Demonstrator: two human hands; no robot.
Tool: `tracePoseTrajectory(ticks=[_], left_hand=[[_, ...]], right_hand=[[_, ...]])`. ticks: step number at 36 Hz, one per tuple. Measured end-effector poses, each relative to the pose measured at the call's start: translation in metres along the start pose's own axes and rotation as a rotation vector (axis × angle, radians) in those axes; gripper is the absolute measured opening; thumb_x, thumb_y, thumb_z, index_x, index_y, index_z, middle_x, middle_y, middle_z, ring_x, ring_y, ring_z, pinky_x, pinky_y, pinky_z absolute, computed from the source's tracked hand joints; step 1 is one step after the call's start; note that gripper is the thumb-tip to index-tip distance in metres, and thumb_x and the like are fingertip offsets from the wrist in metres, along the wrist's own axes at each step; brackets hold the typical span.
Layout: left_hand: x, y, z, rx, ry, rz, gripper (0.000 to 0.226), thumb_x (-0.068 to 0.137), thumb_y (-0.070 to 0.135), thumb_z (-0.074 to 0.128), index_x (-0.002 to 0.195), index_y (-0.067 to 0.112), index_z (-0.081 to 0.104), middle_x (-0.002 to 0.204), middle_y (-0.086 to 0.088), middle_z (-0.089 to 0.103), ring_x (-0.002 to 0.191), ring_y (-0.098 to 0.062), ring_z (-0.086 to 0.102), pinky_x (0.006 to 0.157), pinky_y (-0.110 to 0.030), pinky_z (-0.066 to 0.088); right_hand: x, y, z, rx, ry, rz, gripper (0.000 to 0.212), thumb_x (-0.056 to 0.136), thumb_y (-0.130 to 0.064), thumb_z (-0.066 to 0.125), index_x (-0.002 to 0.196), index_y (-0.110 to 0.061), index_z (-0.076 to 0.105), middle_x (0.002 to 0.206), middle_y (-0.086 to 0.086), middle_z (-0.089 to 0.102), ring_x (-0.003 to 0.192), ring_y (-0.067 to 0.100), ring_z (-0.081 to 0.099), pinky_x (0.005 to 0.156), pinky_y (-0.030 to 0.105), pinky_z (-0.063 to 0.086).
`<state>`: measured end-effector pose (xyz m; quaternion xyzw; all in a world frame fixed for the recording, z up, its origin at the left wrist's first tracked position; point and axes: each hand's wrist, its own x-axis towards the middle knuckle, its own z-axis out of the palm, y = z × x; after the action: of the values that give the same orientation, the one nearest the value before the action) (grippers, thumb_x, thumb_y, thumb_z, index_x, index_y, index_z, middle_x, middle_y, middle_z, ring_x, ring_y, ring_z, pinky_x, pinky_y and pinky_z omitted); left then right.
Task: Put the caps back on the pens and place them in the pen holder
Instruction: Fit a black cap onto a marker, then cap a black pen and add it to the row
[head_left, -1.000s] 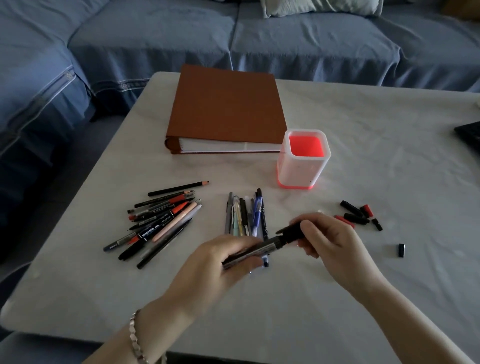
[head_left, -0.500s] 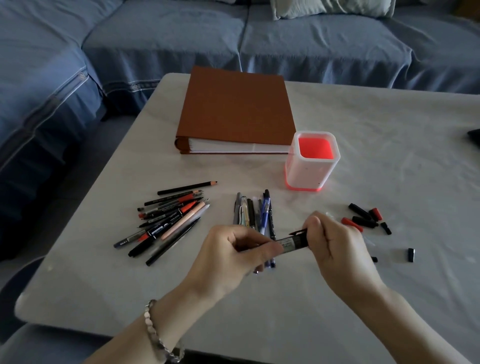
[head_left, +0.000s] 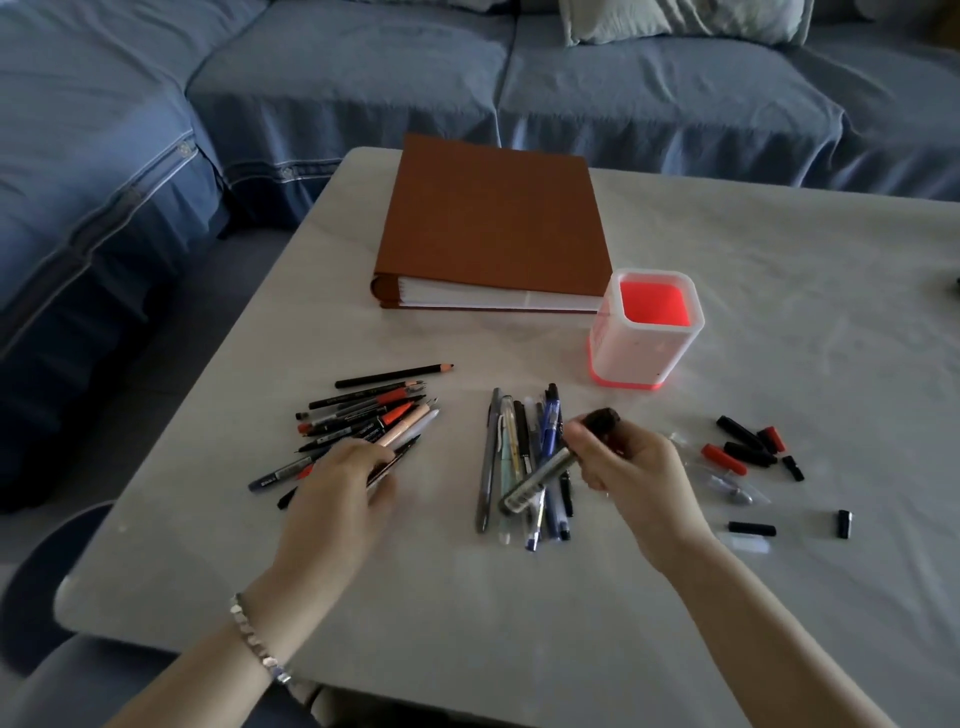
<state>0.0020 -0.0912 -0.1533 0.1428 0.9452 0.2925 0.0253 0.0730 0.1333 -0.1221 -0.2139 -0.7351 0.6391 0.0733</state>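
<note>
My right hand (head_left: 634, 467) grips a grey marker (head_left: 540, 475) by its black capped end, with the barrel slanting down-left over the middle row of pens (head_left: 501, 452). My left hand (head_left: 337, 488) lies on the near edge of the left pile of pens and pencils (head_left: 363, 415), fingers over a dark pen; blur hides whether they grip it. The white pen holder (head_left: 644, 358) with a red inside stands upright behind my right hand and nothing shows inside it. Loose black and red caps (head_left: 748, 447) lie to the right.
A brown binder (head_left: 493, 223) lies flat behind the pens, next to the holder. Clear plastic caps and small black caps (head_left: 750, 529) are scattered near my right wrist. A blue sofa (head_left: 623, 88) wraps the table's far and left sides.
My left hand let go of the marker and moved left onto the left pile. My right hand now holds the capped marker alone, over the middle row.
</note>
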Motion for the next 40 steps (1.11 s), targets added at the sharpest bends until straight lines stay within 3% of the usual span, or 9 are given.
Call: tracePoseTrajectory(ticks=[3, 7, 9, 11, 13, 18, 25, 32, 40], left_hand=[[-0.003, -0.006, 0.000, 0.152, -0.018, -0.024, 0.021, 0.081, 0.008, 0.062, 0.102, 0.006, 0.065, 0.100, -0.008, 0.064, 0.093, -0.029, 0.060, 0.077, -0.037, 0.048], [-0.004, -0.011, 0.003, 0.269, -0.041, 0.022, 0.022, 0.074, 0.005, 0.070, 0.095, 0.004, 0.067, 0.087, -0.011, 0.068, 0.080, -0.030, 0.063, 0.068, -0.036, 0.050], [-0.004, -0.012, 0.003, 0.286, -0.066, 0.011, 0.021, 0.073, 0.005, 0.070, 0.094, 0.005, 0.066, 0.081, -0.009, 0.067, 0.075, -0.027, 0.062, 0.062, -0.032, 0.048], [-0.003, -0.012, 0.003, 0.300, -0.087, 0.006, 0.023, 0.071, 0.004, 0.072, 0.093, 0.006, 0.066, 0.075, -0.007, 0.067, 0.070, -0.025, 0.062, 0.057, -0.027, 0.044], [-0.003, -0.012, 0.004, 0.314, -0.094, 0.023, 0.022, 0.069, 0.004, 0.072, 0.090, 0.006, 0.067, 0.070, -0.006, 0.067, 0.066, -0.023, 0.063, 0.054, -0.022, 0.040], [-0.001, -0.006, 0.002, 0.079, -0.046, -0.109, 0.016, 0.079, 0.008, 0.060, 0.094, 0.004, 0.063, 0.084, -0.007, 0.062, 0.073, -0.024, 0.057, 0.060, -0.028, 0.041], [0.001, 0.017, 0.005, -0.191, -0.124, -0.132, 0.012, 0.087, 0.015, 0.053, 0.098, 0.015, 0.059, 0.085, 0.000, 0.060, 0.055, -0.006, 0.051, 0.045, -0.009, 0.037], [-0.001, 0.052, 0.013, -0.344, -0.233, 0.044, 0.013, 0.089, 0.018, 0.054, 0.082, 0.028, 0.059, 0.066, 0.003, 0.063, 0.058, -0.005, 0.056, 0.047, -0.016, 0.041], [0.002, 0.070, 0.028, -0.397, -0.298, 0.051, 0.012, 0.088, 0.020, 0.054, 0.081, 0.025, 0.063, 0.056, 0.014, 0.059, 0.056, -0.002, 0.054, 0.050, -0.011, 0.039]], right_hand=[[0.015, -0.005, 0.013, 0.028, -0.002, 0.081, 0.028, 0.087, -0.028, 0.055, 0.065, -0.012, 0.056, 0.052, -0.003, 0.048, 0.045, 0.008, 0.042, 0.047, 0.017, 0.036], [0.032, -0.007, 0.041, -0.129, -0.060, 0.024, 0.025, 0.089, -0.031, 0.053, 0.070, -0.015, 0.054, 0.056, -0.002, 0.053, 0.045, 0.011, 0.048, 0.049, 0.024, 0.042], [0.037, -0.004, 0.055, -0.206, -0.082, 0.006, 0.020, 0.087, -0.034, 0.057, 0.092, -0.015, 0.055, 0.072, -0.002, 0.058, 0.057, 0.013, 0.055, 0.058, 0.029, 0.051], [0.042, 0.000, 0.066, -0.320, -0.114, 0.006, 0.040, 0.086, -0.034, 0.059, 0.119, -0.016, 0.045, 0.094, 0.000, 0.056, 0.078, 0.019, 0.058, 0.073, 0.033, 0.051], [0.045, 0.004, 0.073, -0.509, -0.145, -0.029, 0.050, 0.087, -0.035, 0.057, 0.129, -0.018, 0.035, 0.110, 0.007, 0.055, 0.094, 0.024, 0.056, 0.076, 0.031, 0.047], [0.051, 0.014, 0.080, -0.972, -0.128, -0.247, 0.042, 0.091, -0.029, 0.049, 0.128, -0.016, 0.038, 0.123, 0.007, 0.048, 0.111, 0.027, 0.048, 0.075, 0.034, 0.045], [0.043, 0.017, 0.047, -0.891, -0.043, -0.420, 0.023, 0.088, -0.024, 0.052, 0.107, -0.015, 0.061, 0.107, 0.003, 0.059, 0.101, 0.023, 0.053, 0.069, 0.031, 0.042], [0.040, 0.021, -0.055, -0.937, 0.176, -0.198, 0.016, 0.084, -0.016, 0.056, 0.096, -0.016, 0.066, 0.102, 0.002, 0.063, 0.089, 0.023, 0.057, 0.069, 0.031, 0.045], [0.037, 0.036, -0.145, -1.165, 0.109, 0.183, 0.021, 0.084, -0.015, 0.050, 0.092, -0.025, 0.067, 0.098, 0.001, 0.058, 0.093, 0.026, 0.055, 0.071, 0.028, 0.037]])
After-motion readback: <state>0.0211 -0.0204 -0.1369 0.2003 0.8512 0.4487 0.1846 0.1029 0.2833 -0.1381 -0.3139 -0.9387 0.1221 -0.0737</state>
